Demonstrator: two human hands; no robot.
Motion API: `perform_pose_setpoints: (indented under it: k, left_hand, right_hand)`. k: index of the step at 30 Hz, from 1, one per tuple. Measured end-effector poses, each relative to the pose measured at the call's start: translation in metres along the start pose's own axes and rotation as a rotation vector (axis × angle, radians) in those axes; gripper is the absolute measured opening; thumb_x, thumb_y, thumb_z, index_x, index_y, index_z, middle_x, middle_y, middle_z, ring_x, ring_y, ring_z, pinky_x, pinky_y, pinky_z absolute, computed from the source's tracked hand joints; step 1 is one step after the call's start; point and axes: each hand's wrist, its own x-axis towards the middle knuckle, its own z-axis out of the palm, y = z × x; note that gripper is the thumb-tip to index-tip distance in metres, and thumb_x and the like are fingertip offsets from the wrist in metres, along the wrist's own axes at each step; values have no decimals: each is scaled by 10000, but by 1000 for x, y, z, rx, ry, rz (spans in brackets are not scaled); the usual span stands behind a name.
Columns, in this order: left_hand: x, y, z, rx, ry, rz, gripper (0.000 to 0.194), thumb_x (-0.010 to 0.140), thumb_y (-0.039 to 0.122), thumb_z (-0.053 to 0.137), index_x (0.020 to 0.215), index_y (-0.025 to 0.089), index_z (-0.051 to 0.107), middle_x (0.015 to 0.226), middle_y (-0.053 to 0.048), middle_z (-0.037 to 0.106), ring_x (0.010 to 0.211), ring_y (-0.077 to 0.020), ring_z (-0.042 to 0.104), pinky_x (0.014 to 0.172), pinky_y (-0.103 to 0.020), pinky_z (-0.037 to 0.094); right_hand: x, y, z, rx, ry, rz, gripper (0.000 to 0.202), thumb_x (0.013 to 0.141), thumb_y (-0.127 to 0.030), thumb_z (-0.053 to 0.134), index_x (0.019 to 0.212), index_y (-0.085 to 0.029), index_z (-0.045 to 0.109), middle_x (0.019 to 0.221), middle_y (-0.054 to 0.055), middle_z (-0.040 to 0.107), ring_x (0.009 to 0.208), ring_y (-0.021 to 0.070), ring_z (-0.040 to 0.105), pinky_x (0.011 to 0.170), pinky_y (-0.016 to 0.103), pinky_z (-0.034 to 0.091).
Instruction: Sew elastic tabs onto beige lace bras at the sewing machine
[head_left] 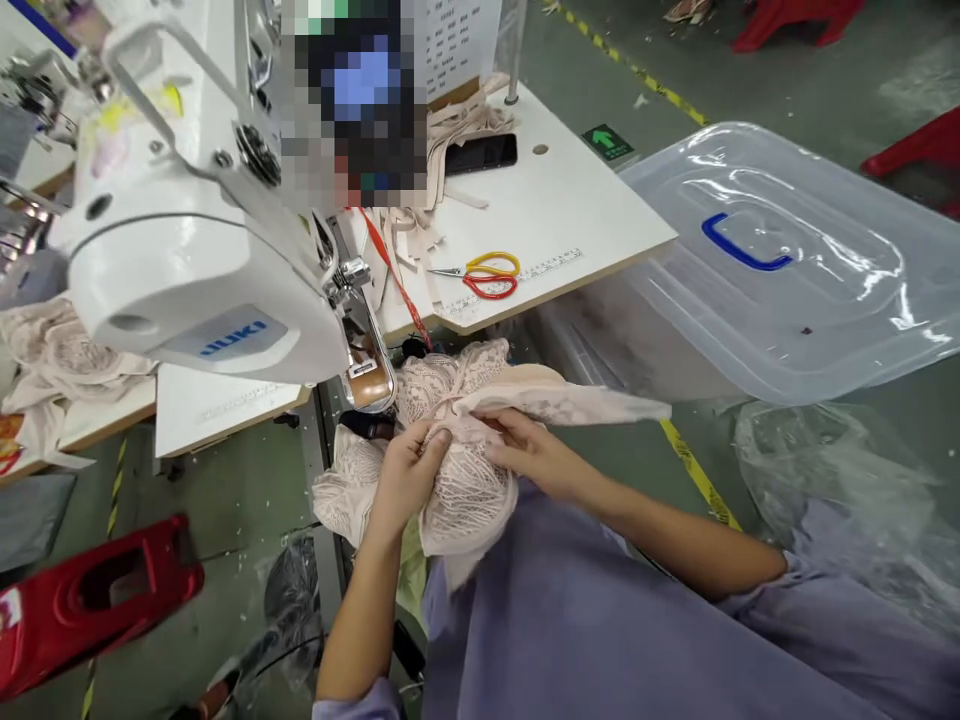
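A pale pink lace bra (469, 500) hangs between my two hands in front of the sewing machine (202, 270). My left hand (412, 465) pinches its upper edge, thumb on top. Over on the other side, my right hand (529, 450) is closed on the same edge, with its fingertips partly under the fabric. A light strip or wing of the bra (600, 402) sticks out to the right beyond my right hand. More lace fabric (450, 380) lies bunched behind my hands, close to the machine's narrow arm (371, 375).
Red-and-yellow-handled scissors (491, 275), a dark phone (481, 153) and fabric strips (469, 115) lie on the white table (592, 215). A lidded clear plastic box (810, 290) stands at right. Lace pieces (67, 350) lie at left, above a red stool (97, 610).
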Motion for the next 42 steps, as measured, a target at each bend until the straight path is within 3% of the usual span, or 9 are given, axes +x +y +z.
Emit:
perform_pose_setpoints:
  k: [5, 10, 13, 17, 21, 26, 32, 37, 42]
  left_hand:
    - [2, -15, -5, -61, 3, -47, 296, 941, 441, 599, 952, 181, 740, 871, -27, 700, 816, -184, 610, 750, -258, 464]
    - [10, -18, -4, -165, -58, -42, 316, 896, 401, 678, 1128, 188, 695, 1062, -73, 709, 960, -210, 636, 831, -282, 494]
    - [16, -19, 0, -322, -42, -135, 298, 850, 435, 728, 996, 178, 696, 884, -35, 688, 778, -154, 611, 712, -245, 480]
    - [18, -23, 3, -425, -39, -171, 291, 806, 437, 772, 858, 165, 682, 694, 29, 595, 599, -89, 495, 601, -211, 412]
    - [14, -25, 0, -442, -7, -171, 298, 796, 445, 781, 850, 170, 680, 712, 26, 609, 601, -86, 499, 585, -207, 400]
    - [6, -26, -12, -496, -9, -198, 299, 779, 442, 799, 826, 174, 675, 690, 22, 606, 579, -90, 497, 561, -205, 394]
    - [3, -35, -18, -486, -28, -189, 305, 760, 436, 818, 825, 170, 685, 722, 9, 628, 626, -107, 530, 602, -217, 410]
    - [1, -45, -28, -396, 30, -185, 297, 775, 434, 809, 822, 165, 695, 703, 12, 629, 621, -104, 522, 606, -216, 415]
    - [5, -65, -30, -354, 165, -183, 355, 766, 429, 821, 990, 178, 707, 922, -38, 704, 830, -160, 623, 736, -239, 492]
  right_hand:
    - [7, 2, 8, 384, 136, 221, 234, 763, -366, 822, 907, -247, 681, 848, -29, 692, 737, 121, 624, 698, 246, 514]
    - [4, 8, 10, 120, 157, 13, 161, 781, -337, 809, 826, -227, 699, 1270, 40, 683, 1140, 221, 623, 961, 350, 491]
    - [-4, 9, 14, -187, 171, -155, 79, 838, -337, 752, 844, -264, 722, 1316, 45, 666, 1276, 255, 560, 1097, 426, 407]
    - [-12, 15, 21, -406, 136, -212, 40, 873, -323, 703, 854, -295, 725, 1322, 56, 647, 1272, 283, 554, 1080, 478, 427]
    - [-7, 31, 16, -51, 97, -209, 216, 816, -338, 770, 987, -307, 642, 1268, 25, 643, 1170, 215, 603, 971, 377, 507]
    - [21, 53, -6, 446, 180, 202, 361, 778, -488, 784, 996, -271, 595, 1061, 0, 701, 944, 155, 666, 847, 292, 555]
    - [40, 51, -7, 601, -200, 458, 582, 719, -495, 818, 1162, -166, 630, 1152, 92, 738, 1100, 233, 693, 939, 380, 571]
    - [34, 46, 8, 432, 39, 270, 527, 720, -432, 849, 1164, -196, 691, 1124, 73, 764, 973, 235, 735, 844, 347, 621]
    - [26, 39, 7, 331, 66, 209, 466, 705, -447, 871, 1089, -225, 728, 1079, 53, 774, 921, 212, 734, 789, 322, 627]
